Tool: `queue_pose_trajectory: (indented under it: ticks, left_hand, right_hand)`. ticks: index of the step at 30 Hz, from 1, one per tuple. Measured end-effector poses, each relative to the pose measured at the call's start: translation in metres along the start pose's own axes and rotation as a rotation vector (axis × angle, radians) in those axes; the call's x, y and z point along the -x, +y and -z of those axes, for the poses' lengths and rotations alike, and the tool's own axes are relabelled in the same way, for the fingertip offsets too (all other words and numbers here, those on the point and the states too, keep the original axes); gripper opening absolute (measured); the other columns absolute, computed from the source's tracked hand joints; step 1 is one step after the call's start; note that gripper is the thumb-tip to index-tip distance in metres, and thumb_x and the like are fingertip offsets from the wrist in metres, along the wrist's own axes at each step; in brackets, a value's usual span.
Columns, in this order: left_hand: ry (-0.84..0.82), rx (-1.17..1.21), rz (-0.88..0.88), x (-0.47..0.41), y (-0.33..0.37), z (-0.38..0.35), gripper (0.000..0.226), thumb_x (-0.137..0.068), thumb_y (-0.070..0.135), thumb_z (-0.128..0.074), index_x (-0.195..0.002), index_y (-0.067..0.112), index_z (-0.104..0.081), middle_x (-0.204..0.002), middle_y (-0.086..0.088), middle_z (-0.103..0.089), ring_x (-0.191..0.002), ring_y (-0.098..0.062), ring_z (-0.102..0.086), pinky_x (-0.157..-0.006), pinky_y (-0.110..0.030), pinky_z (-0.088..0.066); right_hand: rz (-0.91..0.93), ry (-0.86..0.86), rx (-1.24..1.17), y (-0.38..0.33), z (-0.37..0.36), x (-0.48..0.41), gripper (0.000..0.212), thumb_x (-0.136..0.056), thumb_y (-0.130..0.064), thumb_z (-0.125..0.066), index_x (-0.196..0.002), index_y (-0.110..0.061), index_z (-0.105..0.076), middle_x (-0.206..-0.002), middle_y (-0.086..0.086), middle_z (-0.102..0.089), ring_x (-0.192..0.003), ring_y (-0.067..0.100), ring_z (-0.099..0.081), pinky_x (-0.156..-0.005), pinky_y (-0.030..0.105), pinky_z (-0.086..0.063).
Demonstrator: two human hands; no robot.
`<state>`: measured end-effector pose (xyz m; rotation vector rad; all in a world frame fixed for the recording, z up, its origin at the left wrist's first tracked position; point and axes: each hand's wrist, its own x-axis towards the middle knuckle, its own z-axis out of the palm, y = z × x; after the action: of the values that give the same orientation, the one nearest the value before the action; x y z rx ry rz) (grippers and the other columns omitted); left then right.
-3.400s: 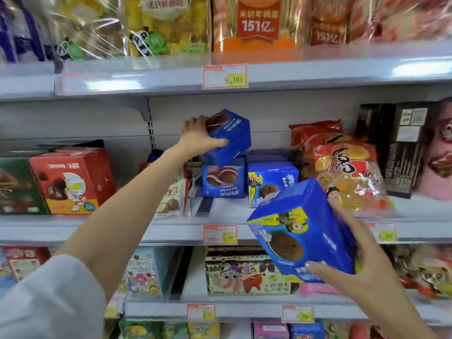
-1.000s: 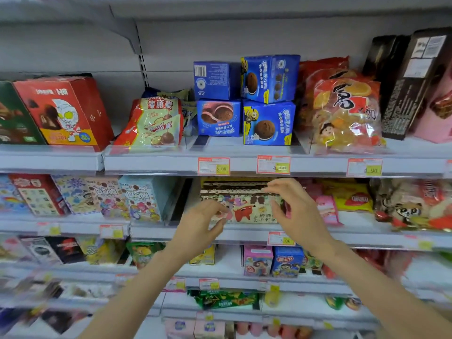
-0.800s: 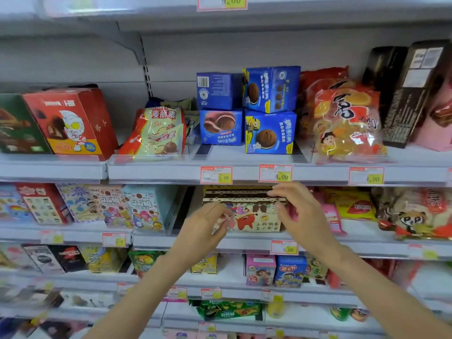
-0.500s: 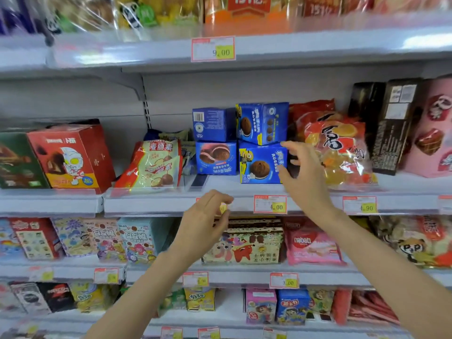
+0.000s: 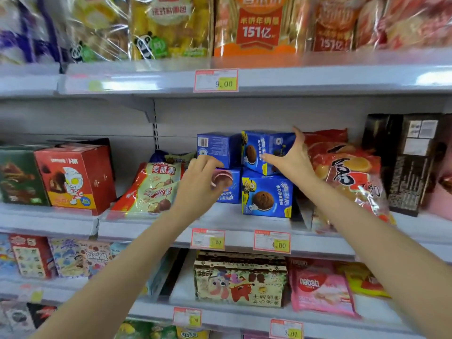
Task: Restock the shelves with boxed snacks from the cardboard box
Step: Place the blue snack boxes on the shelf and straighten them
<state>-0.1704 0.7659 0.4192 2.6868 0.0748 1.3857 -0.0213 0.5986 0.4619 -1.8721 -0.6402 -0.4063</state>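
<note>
Step in hand: judged as squaring up boxed snacks already set on the shelf point(image 5: 232, 217); four blue boxes stacked two over two, directly ahead of both hands.
Right hand point(image 5: 291, 160): spread wide, thumb raised by the top right corner of the upper right blue box point(image 5: 265, 143), fingers laid straight across its lower front; pressing or steadying rather than clasping.
Left hand point(image 5: 200, 177): fingers curled, held before the lower left blue box point(image 5: 230, 192) and just under the upper left blue box point(image 5: 215, 145); contact and grip impossible to tell, nothing visibly carried.
Task's thing: upper right blue box under the right hand, tilted slightly and overhanging the lower right blue box point(image 5: 266, 195) beneath it.
Neighbours: orange snack bag point(image 5: 347, 172) just beyond the right hand, touching or nearly touching the stack.
Cardboard box: out of view.
Next move, as a judgement: a light push backward and level from the right hand to seat the top box flush on the one below, with the left hand bracing the left column; then a reach for more stock.
Risk, as a judgement: too firm a nudge likely to topple the upper row.
</note>
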Motion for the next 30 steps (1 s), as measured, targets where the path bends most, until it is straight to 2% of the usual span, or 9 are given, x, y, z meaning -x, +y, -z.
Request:
queue_pose_trajectory:
  ticks: [5, 10, 13, 15, 18, 21, 25, 28, 30]
  left_hand:
    - [-0.020, -0.227, 0.030, -0.053, -0.026, -0.001, 0.062, -0.072, 0.015, -0.073, -0.128, 0.006, -0.049, -0.129, -0.019, -0.045, -0.114, -0.038, -0.041, -0.091, -0.044, -0.038]
    - [-0.061, -0.312, -0.148, -0.088, -0.059, -0.026, 0.082, -0.051, 0.029, -0.086, -0.123, 0.007, -0.056, -0.123, -0.023, -0.052, -0.109, -0.045, -0.049, -0.090, -0.053, -0.039]
    - [-0.123, -0.309, -0.141, -0.103, -0.065, -0.040, 0.082, -0.061, 0.037, -0.082, -0.131, 0.012, -0.049, -0.125, -0.016, -0.049, -0.113, -0.038, -0.045, -0.094, -0.046, -0.034]
    - [-0.183, -0.302, -0.101, -0.111, -0.066, -0.050, 0.079, -0.071, 0.037, -0.076, -0.138, 0.018, -0.038, -0.133, -0.011, -0.040, -0.122, -0.032, -0.035, -0.094, -0.042, -0.034]
    - [-0.243, -0.245, -0.081, -0.122, -0.072, -0.062, 0.075, -0.077, 0.027, -0.072, -0.140, 0.019, -0.033, -0.138, -0.009, -0.035, -0.127, -0.029, -0.030, -0.094, -0.041, -0.038]
    - [-0.225, -0.217, -0.070, -0.129, -0.074, -0.064, 0.067, -0.082, 0.024, -0.066, -0.141, 0.016, -0.034, -0.141, -0.010, -0.037, -0.129, -0.029, -0.030, -0.104, -0.038, -0.027]
    - [-0.046, 0.282, -0.038, -0.105, -0.038, -0.034, 0.044, -0.094, 0.039, -0.044, -0.126, 0.011, -0.052, -0.124, -0.007, -0.054, -0.116, -0.025, -0.045, -0.092, -0.031, -0.032]
    - [-0.353, 0.863, 0.234, -0.077, -0.015, 0.005, 0.046, -0.097, 0.049, -0.032, -0.130, 0.019, -0.045, -0.114, 0.012, -0.052, -0.106, -0.006, -0.050, -0.087, -0.016, -0.038]
    - [-0.447, 0.974, 0.212, -0.066, -0.023, 0.016, 0.046, -0.089, 0.054, -0.047, -0.124, 0.024, -0.046, -0.113, 0.011, -0.057, -0.107, -0.007, -0.058, -0.089, -0.016, -0.045]
  right_hand:
    - [0.060, 0.091, -0.072, -0.001, 0.018, 0.004, 0.086, -0.072, -0.022, -0.076, -0.143, -0.022, -0.027, -0.122, -0.001, -0.047, -0.097, 0.012, -0.050, -0.082, 0.025, -0.043]
    - [0.090, 0.168, -0.054, -0.005, 0.041, 0.010, 0.075, -0.078, -0.019, -0.072, -0.141, -0.020, -0.032, -0.129, -0.001, -0.047, -0.103, 0.008, -0.045, -0.073, 0.008, -0.031]
    - [0.093, 0.204, -0.063, -0.007, 0.049, 0.014, 0.076, -0.076, -0.024, -0.075, -0.139, -0.020, -0.033, -0.135, 0.001, -0.048, -0.109, 0.009, -0.048, -0.085, 0.015, -0.036]
    - [0.087, 0.220, -0.103, -0.008, 0.052, 0.019, 0.085, -0.064, -0.039, -0.075, -0.136, -0.022, -0.034, -0.131, -0.001, -0.051, -0.111, 0.011, -0.053, -0.097, 0.033, -0.045]
    - [0.067, 0.232, -0.127, -0.010, 0.056, 0.026, 0.090, -0.057, -0.046, -0.074, -0.135, -0.027, -0.034, -0.123, -0.002, -0.054, -0.108, 0.015, -0.058, -0.092, 0.049, -0.050]
    - [0.070, 0.200, -0.179, -0.008, 0.058, 0.032, 0.079, -0.071, -0.023, -0.078, -0.137, -0.025, -0.034, -0.105, -0.003, -0.056, -0.098, 0.017, -0.058, -0.074, 0.037, -0.057]
    - [0.055, 0.063, -0.311, -0.014, 0.060, 0.045, 0.070, -0.067, -0.029, -0.068, -0.128, -0.034, -0.036, -0.100, -0.004, -0.058, -0.089, 0.010, -0.062, -0.059, 0.018, -0.054]
    - [0.074, -0.108, -0.387, -0.025, 0.051, 0.048, 0.077, -0.056, -0.037, -0.069, -0.126, -0.036, -0.040, -0.102, -0.003, -0.061, -0.083, 0.004, -0.065, -0.060, 0.018, -0.052]
    - [0.097, -0.238, -0.411, -0.032, 0.037, 0.046, 0.081, -0.053, -0.042, -0.068, -0.129, -0.034, -0.040, -0.108, 0.000, -0.061, -0.088, 0.006, -0.066, -0.066, 0.020, -0.053]
